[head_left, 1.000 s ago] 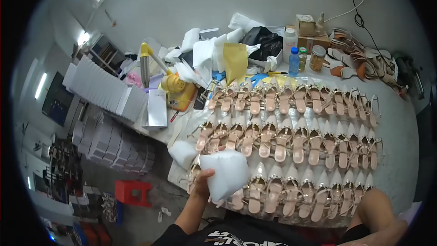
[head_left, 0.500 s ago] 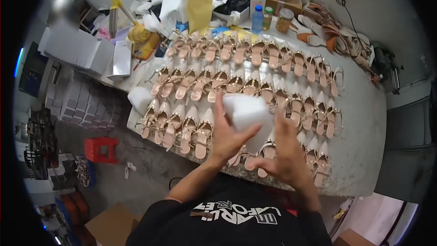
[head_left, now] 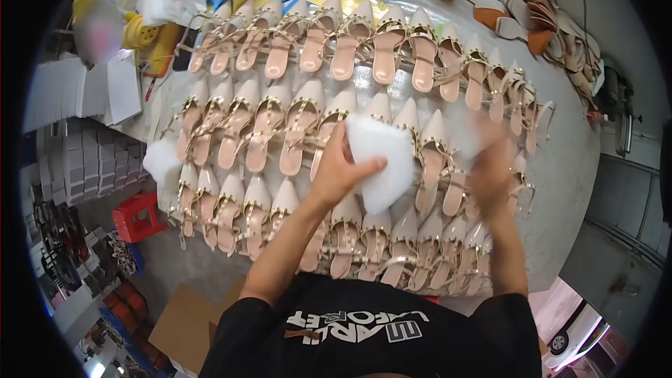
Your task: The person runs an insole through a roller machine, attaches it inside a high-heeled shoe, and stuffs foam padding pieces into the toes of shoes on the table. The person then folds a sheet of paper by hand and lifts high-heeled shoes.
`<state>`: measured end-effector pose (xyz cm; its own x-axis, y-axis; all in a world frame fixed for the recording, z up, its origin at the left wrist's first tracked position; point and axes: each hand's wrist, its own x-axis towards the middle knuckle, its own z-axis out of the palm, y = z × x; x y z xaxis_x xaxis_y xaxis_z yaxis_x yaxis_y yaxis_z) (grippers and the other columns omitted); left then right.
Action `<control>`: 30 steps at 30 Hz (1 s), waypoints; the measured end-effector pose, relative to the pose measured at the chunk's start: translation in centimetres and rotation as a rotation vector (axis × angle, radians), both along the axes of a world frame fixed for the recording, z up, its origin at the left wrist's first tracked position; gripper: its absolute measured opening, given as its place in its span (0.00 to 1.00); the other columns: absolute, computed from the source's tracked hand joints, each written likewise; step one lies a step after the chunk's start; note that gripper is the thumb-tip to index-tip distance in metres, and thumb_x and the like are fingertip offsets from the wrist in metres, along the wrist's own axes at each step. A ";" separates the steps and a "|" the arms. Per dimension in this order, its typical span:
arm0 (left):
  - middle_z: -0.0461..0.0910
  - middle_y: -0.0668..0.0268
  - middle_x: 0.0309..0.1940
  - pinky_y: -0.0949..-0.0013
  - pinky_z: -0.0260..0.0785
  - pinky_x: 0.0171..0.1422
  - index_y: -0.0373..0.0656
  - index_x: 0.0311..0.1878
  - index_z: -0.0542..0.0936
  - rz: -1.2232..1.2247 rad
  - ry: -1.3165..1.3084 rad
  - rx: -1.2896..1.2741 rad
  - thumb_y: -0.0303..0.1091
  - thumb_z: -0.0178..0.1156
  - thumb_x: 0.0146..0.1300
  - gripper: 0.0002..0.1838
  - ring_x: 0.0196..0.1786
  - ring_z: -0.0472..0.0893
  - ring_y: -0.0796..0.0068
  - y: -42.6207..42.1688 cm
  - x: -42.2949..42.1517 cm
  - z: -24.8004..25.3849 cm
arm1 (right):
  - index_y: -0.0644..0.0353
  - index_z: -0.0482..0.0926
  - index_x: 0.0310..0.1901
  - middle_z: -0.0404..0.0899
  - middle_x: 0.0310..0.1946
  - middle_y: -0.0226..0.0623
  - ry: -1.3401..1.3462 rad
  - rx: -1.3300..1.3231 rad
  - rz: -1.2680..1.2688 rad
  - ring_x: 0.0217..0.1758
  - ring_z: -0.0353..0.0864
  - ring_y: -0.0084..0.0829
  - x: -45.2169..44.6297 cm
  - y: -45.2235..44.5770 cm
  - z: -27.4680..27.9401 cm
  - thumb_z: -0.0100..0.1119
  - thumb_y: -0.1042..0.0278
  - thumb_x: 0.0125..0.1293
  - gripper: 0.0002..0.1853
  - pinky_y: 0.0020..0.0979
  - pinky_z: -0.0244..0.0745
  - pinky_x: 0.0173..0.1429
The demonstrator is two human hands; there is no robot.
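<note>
Right hand (head_left: 492, 161) swung outward; blurred

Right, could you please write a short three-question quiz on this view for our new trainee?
1. True or false: the wad of white padding is held in the left hand.
2. The shoes are laid out in how many main rows? a) two b) three c) six
3. Fill in the missing colour: the stool at the left is ____.

Key: 1 true; 2 b; 3 red.
</note>
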<state>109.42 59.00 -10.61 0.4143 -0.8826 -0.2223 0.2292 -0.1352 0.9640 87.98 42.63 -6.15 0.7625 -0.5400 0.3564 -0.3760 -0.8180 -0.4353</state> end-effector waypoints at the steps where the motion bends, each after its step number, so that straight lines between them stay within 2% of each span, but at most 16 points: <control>1: 0.79 0.55 0.54 0.60 0.73 0.64 0.32 0.71 0.61 -0.006 0.444 -0.060 0.37 0.76 0.51 0.47 0.54 0.81 0.61 -2.3 1.4 -1.2 | 0.65 0.79 0.60 0.76 0.58 0.52 -0.070 -0.189 -0.064 0.59 0.76 0.47 2.5 -5.9 1.7 0.44 0.92 0.52 0.32 0.38 0.71 0.63; 3: 0.80 0.59 0.52 0.61 0.75 0.62 0.35 0.64 0.70 -0.020 0.649 -0.226 0.35 0.73 0.53 0.36 0.52 0.82 0.64 -8.7 3.6 -3.3 | 0.53 0.84 0.55 0.74 0.56 0.50 -0.170 -0.249 -0.074 0.59 0.75 0.46 8.1 -15.0 0.6 0.45 0.91 0.48 0.34 0.36 0.71 0.62; 5: 0.80 0.59 0.53 0.57 0.76 0.63 0.36 0.63 0.72 0.068 0.751 -0.288 0.40 0.70 0.56 0.33 0.54 0.82 0.60 -15.3 6.4 -7.6 | 0.49 0.87 0.51 0.74 0.56 0.46 -0.186 -0.086 0.053 0.59 0.76 0.45 13.7 -21.9 -4.0 0.46 0.91 0.44 0.35 0.35 0.71 0.61; 7: 0.80 0.57 0.55 0.51 0.75 0.65 0.37 0.65 0.71 0.104 1.012 -0.462 0.47 0.67 0.58 0.35 0.55 0.82 0.56 -19.6 8.4 -9.1 | 0.54 0.88 0.45 0.78 0.51 0.41 -0.197 -0.121 0.157 0.54 0.78 0.41 18.5 -25.5 -9.7 0.50 0.91 0.44 0.28 0.33 0.71 0.60; 8: 0.77 0.52 0.61 0.47 0.72 0.67 0.37 0.69 0.67 0.146 0.981 -0.498 0.53 0.67 0.56 0.42 0.60 0.79 0.52 -20.3 8.8 -10.6 | 0.57 0.88 0.40 0.78 0.48 0.39 -0.195 0.055 0.315 0.53 0.79 0.41 19.6 -25.6 -12.1 0.55 0.91 0.44 0.23 0.33 0.71 0.60; 9: 0.77 0.52 0.61 0.47 0.72 0.67 0.37 0.69 0.67 0.140 0.984 -0.486 0.53 0.67 0.56 0.42 0.60 0.79 0.52 -20.4 8.9 -11.3 | 0.58 0.88 0.37 0.78 0.46 0.38 -0.088 0.254 0.371 0.51 0.79 0.38 20.2 -24.5 -14.1 0.60 0.91 0.44 0.20 0.32 0.73 0.56; 10: 0.74 0.51 0.63 0.46 0.72 0.68 0.37 0.71 0.65 0.155 0.998 -0.547 0.54 0.67 0.56 0.45 0.63 0.77 0.50 -19.9 8.9 -11.9 | 0.58 0.88 0.37 0.79 0.44 0.38 -0.018 0.276 0.352 0.48 0.80 0.37 19.4 -24.0 -15.3 0.60 0.91 0.44 0.19 0.31 0.74 0.53; 12: 0.72 0.49 0.66 0.45 0.71 0.68 0.37 0.72 0.63 0.175 1.019 -0.595 0.56 0.67 0.55 0.48 0.65 0.75 0.49 -19.1 9.3 -13.7 | 0.59 0.88 0.36 0.79 0.43 0.38 0.057 0.312 0.328 0.46 0.80 0.36 18.7 -21.9 -14.9 0.60 0.91 0.45 0.18 0.30 0.75 0.49; 15: 0.69 0.48 0.68 0.41 0.70 0.69 0.38 0.74 0.60 0.228 1.230 -0.492 0.61 0.69 0.51 0.54 0.67 0.73 0.46 -17.6 9.5 -16.7 | 0.59 0.87 0.36 0.80 0.37 0.38 -0.094 0.318 0.424 0.41 0.81 0.36 19.7 -20.8 -14.5 0.61 0.90 0.46 0.17 0.29 0.75 0.43; 17: 0.69 0.48 0.67 0.39 0.70 0.69 0.38 0.73 0.62 0.234 1.149 -0.483 0.63 0.71 0.46 0.57 0.66 0.73 0.44 -17.5 8.8 -17.4 | 0.59 0.88 0.36 0.81 0.33 0.39 0.026 0.399 0.474 0.39 0.81 0.37 20.9 -20.6 -13.6 0.57 0.90 0.46 0.18 0.29 0.75 0.42; 19: 0.50 0.45 0.79 0.46 0.59 0.79 0.40 0.79 0.50 0.039 1.421 -0.759 0.61 0.51 0.70 0.45 0.77 0.60 0.50 -16.9 8.6 -18.4 | 0.62 0.88 0.36 0.81 0.31 0.37 -0.004 0.404 0.453 0.38 0.80 0.34 20.3 -20.6 -13.0 0.51 0.91 0.43 0.21 0.27 0.75 0.45; 20: 0.50 0.45 0.79 0.46 0.59 0.79 0.40 0.79 0.50 0.037 1.425 -0.761 0.61 0.51 0.70 0.45 0.77 0.60 0.50 -17.0 8.3 -17.2 | 0.64 0.87 0.35 0.81 0.31 0.36 0.030 0.576 0.390 0.38 0.80 0.33 19.9 -20.7 -12.8 0.49 0.92 0.42 0.21 0.27 0.75 0.46; 22: 0.70 0.46 0.64 0.40 0.74 0.66 0.37 0.71 0.63 0.115 1.056 -0.576 0.64 0.74 0.38 0.60 0.65 0.74 0.43 -17.5 7.4 -13.7 | 0.69 0.86 0.32 0.82 0.31 0.34 0.117 0.819 0.301 0.37 0.80 0.29 19.5 -20.8 -12.1 0.46 0.91 0.40 0.20 0.27 0.74 0.50; 26: 0.70 0.45 0.64 0.41 0.77 0.64 0.37 0.71 0.63 0.118 1.127 -0.545 0.63 0.75 0.38 0.60 0.64 0.76 0.43 -17.3 7.1 -14.0 | 0.68 0.86 0.30 0.83 0.32 0.37 0.155 0.826 0.359 0.37 0.81 0.33 20.9 -21.5 -15.2 0.48 0.90 0.41 0.17 0.30 0.76 0.47; 28: 0.72 0.45 0.62 0.41 0.79 0.62 0.36 0.70 0.64 0.071 1.008 -0.584 0.62 0.74 0.36 0.60 0.61 0.78 0.43 -17.5 7.0 -14.0 | 0.65 0.85 0.40 0.83 0.34 0.43 0.106 0.233 0.292 0.39 0.83 0.41 21.9 -21.2 -17.4 0.58 0.85 0.44 0.18 0.36 0.77 0.43; 30: 0.69 0.45 0.65 0.39 0.75 0.64 0.39 0.72 0.62 0.017 0.944 -0.529 0.61 0.75 0.36 0.60 0.64 0.75 0.41 -17.4 7.2 -12.4 | 0.63 0.82 0.45 0.83 0.34 0.45 0.181 0.073 0.161 0.40 0.84 0.44 22.7 -19.5 -16.6 0.63 0.80 0.45 0.20 0.39 0.77 0.41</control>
<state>116.63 41.63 -23.02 0.2885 -0.9561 -0.0508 0.9075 0.2562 0.3328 110.72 23.18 -22.76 0.8884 -0.4262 0.1706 -0.3210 -0.8423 -0.4330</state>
